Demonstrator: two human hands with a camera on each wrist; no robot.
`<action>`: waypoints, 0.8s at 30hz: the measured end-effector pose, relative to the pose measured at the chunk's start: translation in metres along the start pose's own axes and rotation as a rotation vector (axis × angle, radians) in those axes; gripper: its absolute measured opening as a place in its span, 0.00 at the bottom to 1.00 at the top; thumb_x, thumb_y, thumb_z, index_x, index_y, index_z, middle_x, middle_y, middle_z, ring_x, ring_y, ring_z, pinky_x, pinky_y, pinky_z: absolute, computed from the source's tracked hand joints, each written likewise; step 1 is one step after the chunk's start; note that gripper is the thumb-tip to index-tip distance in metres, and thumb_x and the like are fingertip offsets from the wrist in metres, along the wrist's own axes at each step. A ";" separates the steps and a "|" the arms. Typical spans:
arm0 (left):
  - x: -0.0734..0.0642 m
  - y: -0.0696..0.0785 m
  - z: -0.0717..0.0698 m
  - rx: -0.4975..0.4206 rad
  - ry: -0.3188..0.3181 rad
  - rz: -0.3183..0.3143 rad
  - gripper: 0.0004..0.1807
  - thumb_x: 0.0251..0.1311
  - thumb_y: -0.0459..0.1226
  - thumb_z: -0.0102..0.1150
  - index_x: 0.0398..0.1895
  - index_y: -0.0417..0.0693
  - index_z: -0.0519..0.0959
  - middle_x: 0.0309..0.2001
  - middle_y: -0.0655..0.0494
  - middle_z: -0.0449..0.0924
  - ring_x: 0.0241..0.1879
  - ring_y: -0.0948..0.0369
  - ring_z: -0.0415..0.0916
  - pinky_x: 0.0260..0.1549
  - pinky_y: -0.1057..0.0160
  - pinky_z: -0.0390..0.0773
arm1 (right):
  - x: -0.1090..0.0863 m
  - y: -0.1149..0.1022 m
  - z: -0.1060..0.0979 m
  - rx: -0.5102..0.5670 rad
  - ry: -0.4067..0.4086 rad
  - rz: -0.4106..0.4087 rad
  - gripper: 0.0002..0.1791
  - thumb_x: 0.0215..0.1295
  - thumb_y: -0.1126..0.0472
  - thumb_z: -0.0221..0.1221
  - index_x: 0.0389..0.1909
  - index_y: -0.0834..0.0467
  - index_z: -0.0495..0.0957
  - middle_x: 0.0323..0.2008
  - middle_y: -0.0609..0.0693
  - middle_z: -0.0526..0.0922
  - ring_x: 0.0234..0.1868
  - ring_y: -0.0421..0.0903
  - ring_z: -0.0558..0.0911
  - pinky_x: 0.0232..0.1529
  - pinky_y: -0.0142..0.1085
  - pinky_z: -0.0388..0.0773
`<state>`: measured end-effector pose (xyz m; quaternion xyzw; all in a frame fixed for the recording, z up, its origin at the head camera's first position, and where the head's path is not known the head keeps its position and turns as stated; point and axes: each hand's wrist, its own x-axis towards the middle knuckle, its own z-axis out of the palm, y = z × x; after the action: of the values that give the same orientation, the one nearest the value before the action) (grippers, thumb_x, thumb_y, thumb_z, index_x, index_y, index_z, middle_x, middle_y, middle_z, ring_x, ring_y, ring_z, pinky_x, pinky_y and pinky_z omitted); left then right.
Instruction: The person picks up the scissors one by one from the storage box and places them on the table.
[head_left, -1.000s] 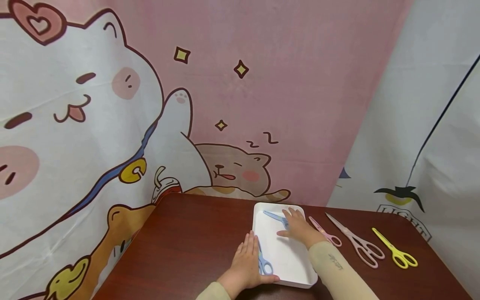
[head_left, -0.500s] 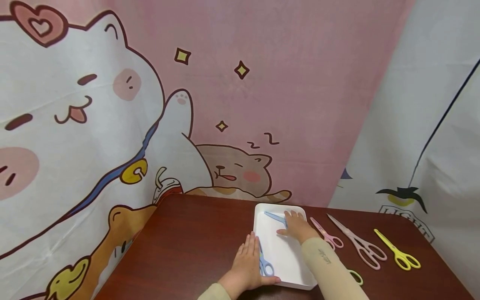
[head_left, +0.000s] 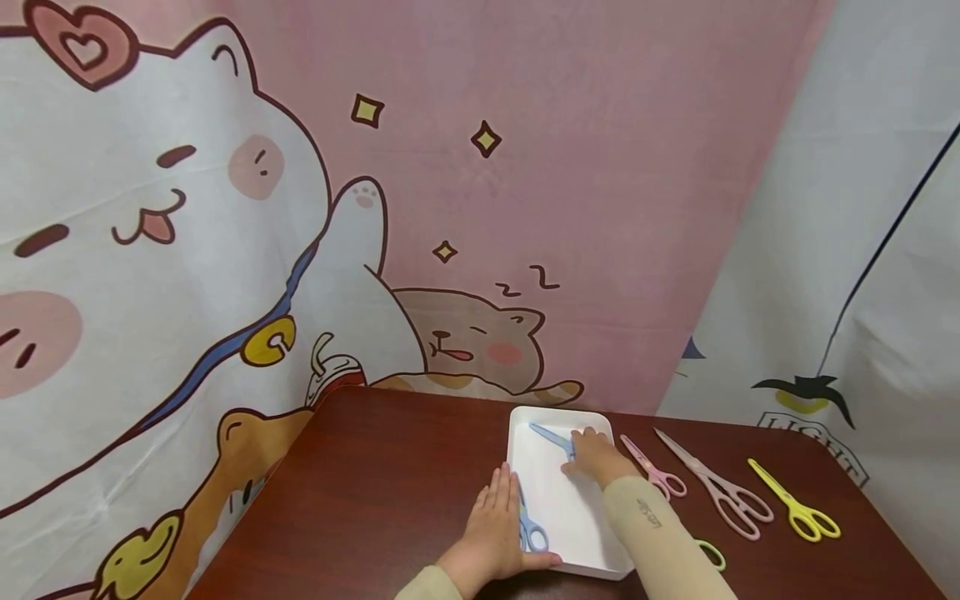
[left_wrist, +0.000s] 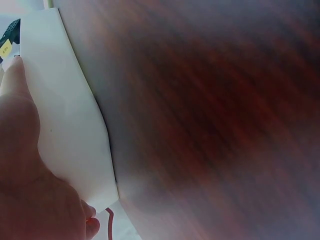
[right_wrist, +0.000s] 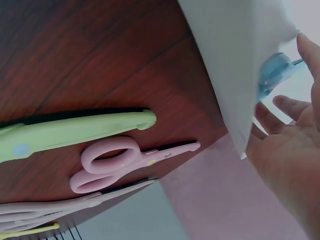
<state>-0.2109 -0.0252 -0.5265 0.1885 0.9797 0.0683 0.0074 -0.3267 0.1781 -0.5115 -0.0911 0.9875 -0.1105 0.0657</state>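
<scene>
A white tray (head_left: 577, 533) stands on the table with two pairs of light-blue scissors in it. My left hand (head_left: 491, 529) lies with straight fingers along the tray's left wall, its thumb across the front rim. Just inside that wall is one pair of blue scissors (head_left: 536, 535), partly behind the hand. At the tray's far end my right hand (head_left: 597, 457) reaches over the handle of the other blue scissors (head_left: 550, 435), whose blades point left. The right wrist view shows the blue handle (right_wrist: 274, 72) between thumb and fingers, which are spread around it.
Right of the tray lie pink scissors (head_left: 656, 468), large pale-pink scissors (head_left: 712, 483) and yellow scissors (head_left: 795, 504). Green scissors (right_wrist: 75, 132) lie nearer the tray, mostly under the right forearm in the head view. A printed cloth (head_left: 600, 208) hangs behind the table (head_left: 397, 483).
The right forearm has shifted left, uncovering a green scissors handle. The right hand's fingers and thumb have drawn in closer over the blue scissors' handle. The left hand has stayed in place on the tray.
</scene>
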 end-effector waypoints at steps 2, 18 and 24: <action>0.000 0.000 -0.001 0.001 -0.002 -0.005 0.73 0.33 0.82 0.42 0.73 0.37 0.49 0.74 0.39 0.43 0.74 0.49 0.45 0.67 0.52 0.57 | 0.001 0.001 0.003 -0.005 0.005 0.000 0.36 0.55 0.52 0.66 0.57 0.71 0.69 0.49 0.69 0.71 0.51 0.65 0.71 0.56 0.58 0.67; -0.004 0.003 -0.006 0.022 0.004 -0.003 0.71 0.34 0.81 0.44 0.73 0.37 0.50 0.74 0.39 0.44 0.73 0.49 0.46 0.67 0.53 0.58 | 0.003 0.010 0.013 0.014 0.088 -0.044 0.24 0.55 0.56 0.66 0.47 0.68 0.76 0.42 0.64 0.71 0.42 0.59 0.72 0.49 0.54 0.70; -0.003 0.001 -0.003 0.020 0.012 -0.001 0.72 0.33 0.82 0.43 0.73 0.36 0.50 0.74 0.39 0.44 0.73 0.49 0.46 0.66 0.53 0.58 | 0.001 0.009 0.014 0.014 0.103 -0.053 0.23 0.55 0.54 0.66 0.45 0.67 0.76 0.39 0.62 0.71 0.38 0.57 0.72 0.45 0.52 0.71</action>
<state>-0.2080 -0.0256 -0.5230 0.1878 0.9804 0.0595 -0.0001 -0.3270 0.1838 -0.5276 -0.1109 0.9860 -0.1238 0.0123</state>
